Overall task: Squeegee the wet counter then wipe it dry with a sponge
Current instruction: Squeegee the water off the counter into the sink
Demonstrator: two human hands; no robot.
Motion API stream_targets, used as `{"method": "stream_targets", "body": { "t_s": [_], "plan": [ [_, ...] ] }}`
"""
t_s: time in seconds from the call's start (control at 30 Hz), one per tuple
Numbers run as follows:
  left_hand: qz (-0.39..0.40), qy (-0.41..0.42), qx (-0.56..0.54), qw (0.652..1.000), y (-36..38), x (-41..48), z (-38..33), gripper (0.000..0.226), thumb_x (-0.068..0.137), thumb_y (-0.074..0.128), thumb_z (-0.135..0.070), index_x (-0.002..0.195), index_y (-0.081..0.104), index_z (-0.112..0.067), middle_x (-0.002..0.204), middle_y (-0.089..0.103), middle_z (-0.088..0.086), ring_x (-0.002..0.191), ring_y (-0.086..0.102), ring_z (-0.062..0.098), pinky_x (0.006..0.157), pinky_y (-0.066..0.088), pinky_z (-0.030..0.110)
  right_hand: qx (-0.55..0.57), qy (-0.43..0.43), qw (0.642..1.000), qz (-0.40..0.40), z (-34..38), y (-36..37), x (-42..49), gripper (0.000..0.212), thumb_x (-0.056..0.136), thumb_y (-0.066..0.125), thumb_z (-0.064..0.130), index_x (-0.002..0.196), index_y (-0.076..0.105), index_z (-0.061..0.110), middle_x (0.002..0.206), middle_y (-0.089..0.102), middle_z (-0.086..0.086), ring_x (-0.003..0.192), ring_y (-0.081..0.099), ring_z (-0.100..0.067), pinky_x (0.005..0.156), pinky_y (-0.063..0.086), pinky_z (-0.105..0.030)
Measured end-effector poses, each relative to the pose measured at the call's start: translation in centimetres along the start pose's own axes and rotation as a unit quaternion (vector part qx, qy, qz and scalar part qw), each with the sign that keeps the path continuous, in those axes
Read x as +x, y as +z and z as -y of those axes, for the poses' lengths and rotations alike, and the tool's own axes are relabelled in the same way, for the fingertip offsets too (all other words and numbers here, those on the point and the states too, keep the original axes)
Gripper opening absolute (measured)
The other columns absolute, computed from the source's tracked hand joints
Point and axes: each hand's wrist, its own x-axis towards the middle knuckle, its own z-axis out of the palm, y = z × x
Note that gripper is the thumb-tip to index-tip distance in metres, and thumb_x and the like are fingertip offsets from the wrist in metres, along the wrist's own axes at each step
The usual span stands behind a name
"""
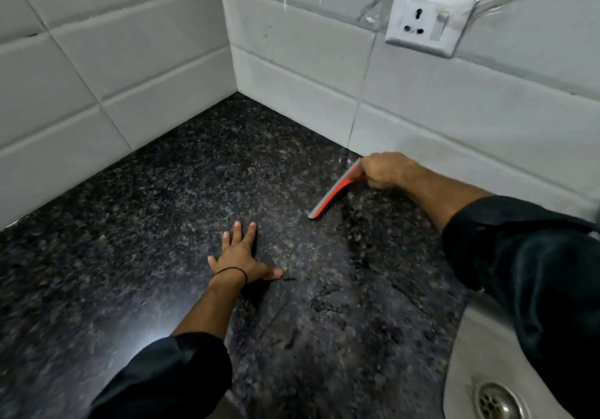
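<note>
Squeegee (pixel 334 191) on wet surface (pixel 162 223) near back wall, pinched in right hand (pixel 384 171) grip, fist closed. Left hand (pixel 240 256) flat, fingers spread, bracing on surface. Squeegeeing stage, water streaks left near sink (pixel 470 370); sponge unseen, drying undone. Long axis diagonal, free end pointing front-left.

Dim, soft light — a white glare patch on the dark counter (pixel 152 337) near the left sleeve (pixel 168 376); wide-angle bending curves the wall tiles (pixel 97 71) — mild blur throughout.
</note>
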Motion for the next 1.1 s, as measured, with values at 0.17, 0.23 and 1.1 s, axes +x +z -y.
{"method": "stream_targets", "body": {
  "t_s": [0.17, 0.23, 1.1],
  "plan": [
    [-0.014, 0.019, 0.017, 1.000, 0.3, -0.5, 0.4, 0.125, 0.059, 0.073, -0.076, 0.155, 0.000, -0.040, 0.164, -0.016, -0.008, 0.152, -0.008, 0.024, 0.114, 0.010, 0.066, 0.037, 0.091, 0.994, 0.038, -5.8, 4.3, -9.0, 0.038, 0.090, 0.057, 0.027, 0.128, 0.063, 0.032, 0.127, 0.065, -0.005, 0.113, 0.062, -0.027, 0.094, 0.051, -0.036],
    [-0.032, 0.031, 0.029, 0.999, 0.9, -1.0, 0.4, 0.118, 0.065, 0.069, -0.077, 0.156, 0.005, -0.037, 0.165, -0.009, -0.005, 0.152, -0.003, 0.025, 0.115, 0.014, 0.064, 0.056, 0.115, 0.991, 0.044, -7.0, 5.8, -11.8, 0.037, 0.090, 0.056, 0.025, 0.126, 0.064, 0.029, 0.126, 0.065, -0.006, 0.113, 0.062, -0.028, 0.093, 0.051, -0.035],
    [-0.102, -0.054, -0.046, 0.992, 9.7, -13.9, 6.9, 0.125, 0.068, 0.057, -0.082, 0.156, -0.009, -0.023, 0.163, -0.020, -0.001, 0.151, -0.013, 0.023, 0.118, 0.006, 0.058, 0.067, -0.201, 0.976, -0.057, 16.6, 2.7, -9.1, 0.056, 0.087, 0.051, 0.013, 0.130, 0.058, 0.048, 0.125, 0.066, -0.001, 0.109, 0.065, -0.028, 0.080, 0.049, -0.034]
  ]
}}
